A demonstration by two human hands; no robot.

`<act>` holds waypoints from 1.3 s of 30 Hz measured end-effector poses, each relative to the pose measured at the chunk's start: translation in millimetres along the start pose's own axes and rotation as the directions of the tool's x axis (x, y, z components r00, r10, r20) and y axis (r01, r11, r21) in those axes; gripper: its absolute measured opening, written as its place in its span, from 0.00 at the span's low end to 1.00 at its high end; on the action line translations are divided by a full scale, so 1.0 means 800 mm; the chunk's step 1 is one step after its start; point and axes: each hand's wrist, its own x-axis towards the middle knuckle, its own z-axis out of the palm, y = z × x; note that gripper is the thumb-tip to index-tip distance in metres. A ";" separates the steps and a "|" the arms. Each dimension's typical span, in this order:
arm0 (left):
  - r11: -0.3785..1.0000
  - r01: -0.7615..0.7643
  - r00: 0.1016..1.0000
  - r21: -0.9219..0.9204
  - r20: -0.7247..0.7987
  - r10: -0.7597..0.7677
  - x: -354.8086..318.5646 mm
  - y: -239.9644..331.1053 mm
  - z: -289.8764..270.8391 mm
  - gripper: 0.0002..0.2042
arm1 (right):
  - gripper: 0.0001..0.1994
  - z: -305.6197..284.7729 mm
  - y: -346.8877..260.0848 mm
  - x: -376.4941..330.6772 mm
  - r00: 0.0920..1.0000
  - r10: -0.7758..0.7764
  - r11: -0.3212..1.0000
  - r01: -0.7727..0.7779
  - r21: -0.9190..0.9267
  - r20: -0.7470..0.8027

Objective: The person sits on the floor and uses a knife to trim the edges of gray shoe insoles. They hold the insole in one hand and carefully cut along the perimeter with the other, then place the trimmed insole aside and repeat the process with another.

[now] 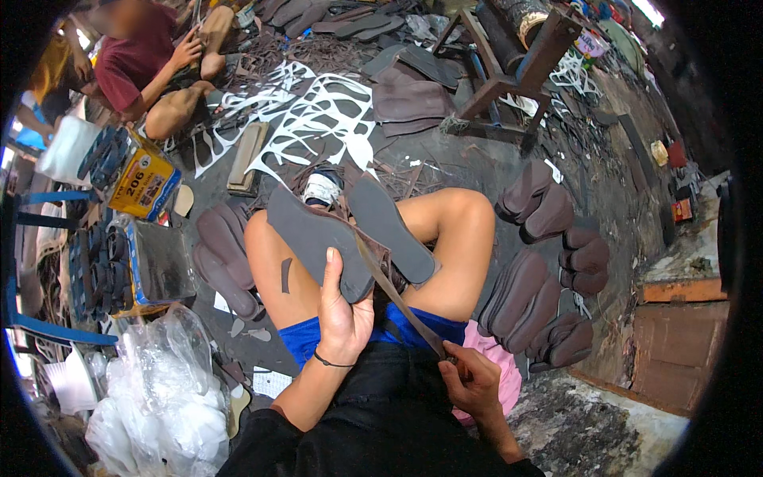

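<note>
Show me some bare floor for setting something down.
Most open: stained concrete between the pink cloth and wooden panel. A smaller floor patch lies between the right knee and brown frame. Crowded: plastic bags at left, white scraps ahead, sole stacks at right.

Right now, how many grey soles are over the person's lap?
2. One grey sole is in the left hand; the second sole lies just to its right. More may be hidden beneath them.
</note>
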 end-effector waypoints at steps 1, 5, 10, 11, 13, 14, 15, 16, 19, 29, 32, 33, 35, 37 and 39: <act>1.000 0.006 1.000 0.003 -0.008 -0.006 -0.001 0.000 -0.002 0.16 | 0.14 -0.001 0.000 -0.002 1.000 0.008 1.000 -0.008 0.003 0.014; 0.999 0.032 0.999 0.044 -0.007 -0.032 -0.009 -0.005 -0.033 0.17 | 0.14 0.001 -0.009 0.009 0.999 0.038 0.999 -0.038 -0.022 0.018; 0.986 0.055 0.996 0.160 -0.082 -0.042 -0.025 -0.008 -0.078 0.16 | 0.14 0.010 -0.032 0.031 0.972 0.174 0.985 -0.173 -0.023 0.156; 0.981 0.054 0.994 0.184 -0.104 -0.035 -0.029 -0.009 -0.085 0.16 | 0.14 0.015 -0.033 0.035 0.973 0.160 0.987 -0.161 -0.009 0.165; 0.980 0.045 0.994 0.196 -0.108 -0.024 -0.034 -0.006 -0.097 0.15 | 0.14 0.028 -0.034 0.048 0.976 0.121 0.992 -0.127 0.025 0.180; 0.979 0.040 0.994 0.202 -0.110 -0.018 -0.037 -0.004 -0.103 0.15 | 0.14 0.034 -0.035 0.054 0.971 0.127 0.990 -0.135 0.028 0.200; 0.976 0.046 0.994 0.215 -0.107 -0.024 -0.040 -0.001 -0.107 0.15 | 0.14 0.040 -0.037 0.060 0.967 0.133 0.989 -0.143 0.028 0.218; 0.972 0.053 0.994 0.228 -0.104 -0.030 -0.042 0.003 -0.111 0.15 | 0.14 0.045 -0.039 0.067 0.962 0.139 0.988 -0.150 0.027 0.235; 0.958 0.065 0.996 0.278 -0.069 -0.047 -0.049 0.010 -0.128 0.16 | 0.14 0.067 -0.038 0.083 0.965 0.078 0.995 -0.093 0.047 0.251; 0.962 0.132 0.991 0.237 -0.031 -0.129 -0.061 0.030 -0.157 0.17 | 0.15 0.042 -0.031 0.063 0.905 0.190 0.977 -0.213 0.019 0.380; 0.940 0.150 0.989 0.305 -0.037 -0.145 -0.068 0.035 -0.155 0.19 | 0.14 0.073 -0.016 0.084 0.927 0.088 0.992 -0.115 0.053 0.365; 0.944 0.148 0.989 0.293 -0.046 -0.141 -0.069 0.038 -0.154 0.19 | 0.14 0.086 -0.014 0.089 0.936 0.086 0.988 -0.125 0.094 0.341; 0.953 0.143 0.989 0.266 -0.062 -0.132 -0.071 0.038 -0.150 0.20 | 0.14 0.111 -0.006 0.097 0.973 -0.031 0.994 0.007 0.109 0.227; 0.958 0.140 0.990 0.249 -0.048 -0.132 -0.072 0.037 -0.147 0.20 | 0.13 0.143 0.003 0.109 0.978 -0.193 0.979 0.187 0.079 0.080; 0.960 0.140 0.990 0.242 -0.042 -0.134 -0.072 0.036 -0.145 0.20 | 0.13 0.163 0.003 0.122 0.975 -0.215 0.977 0.214 0.020 0.049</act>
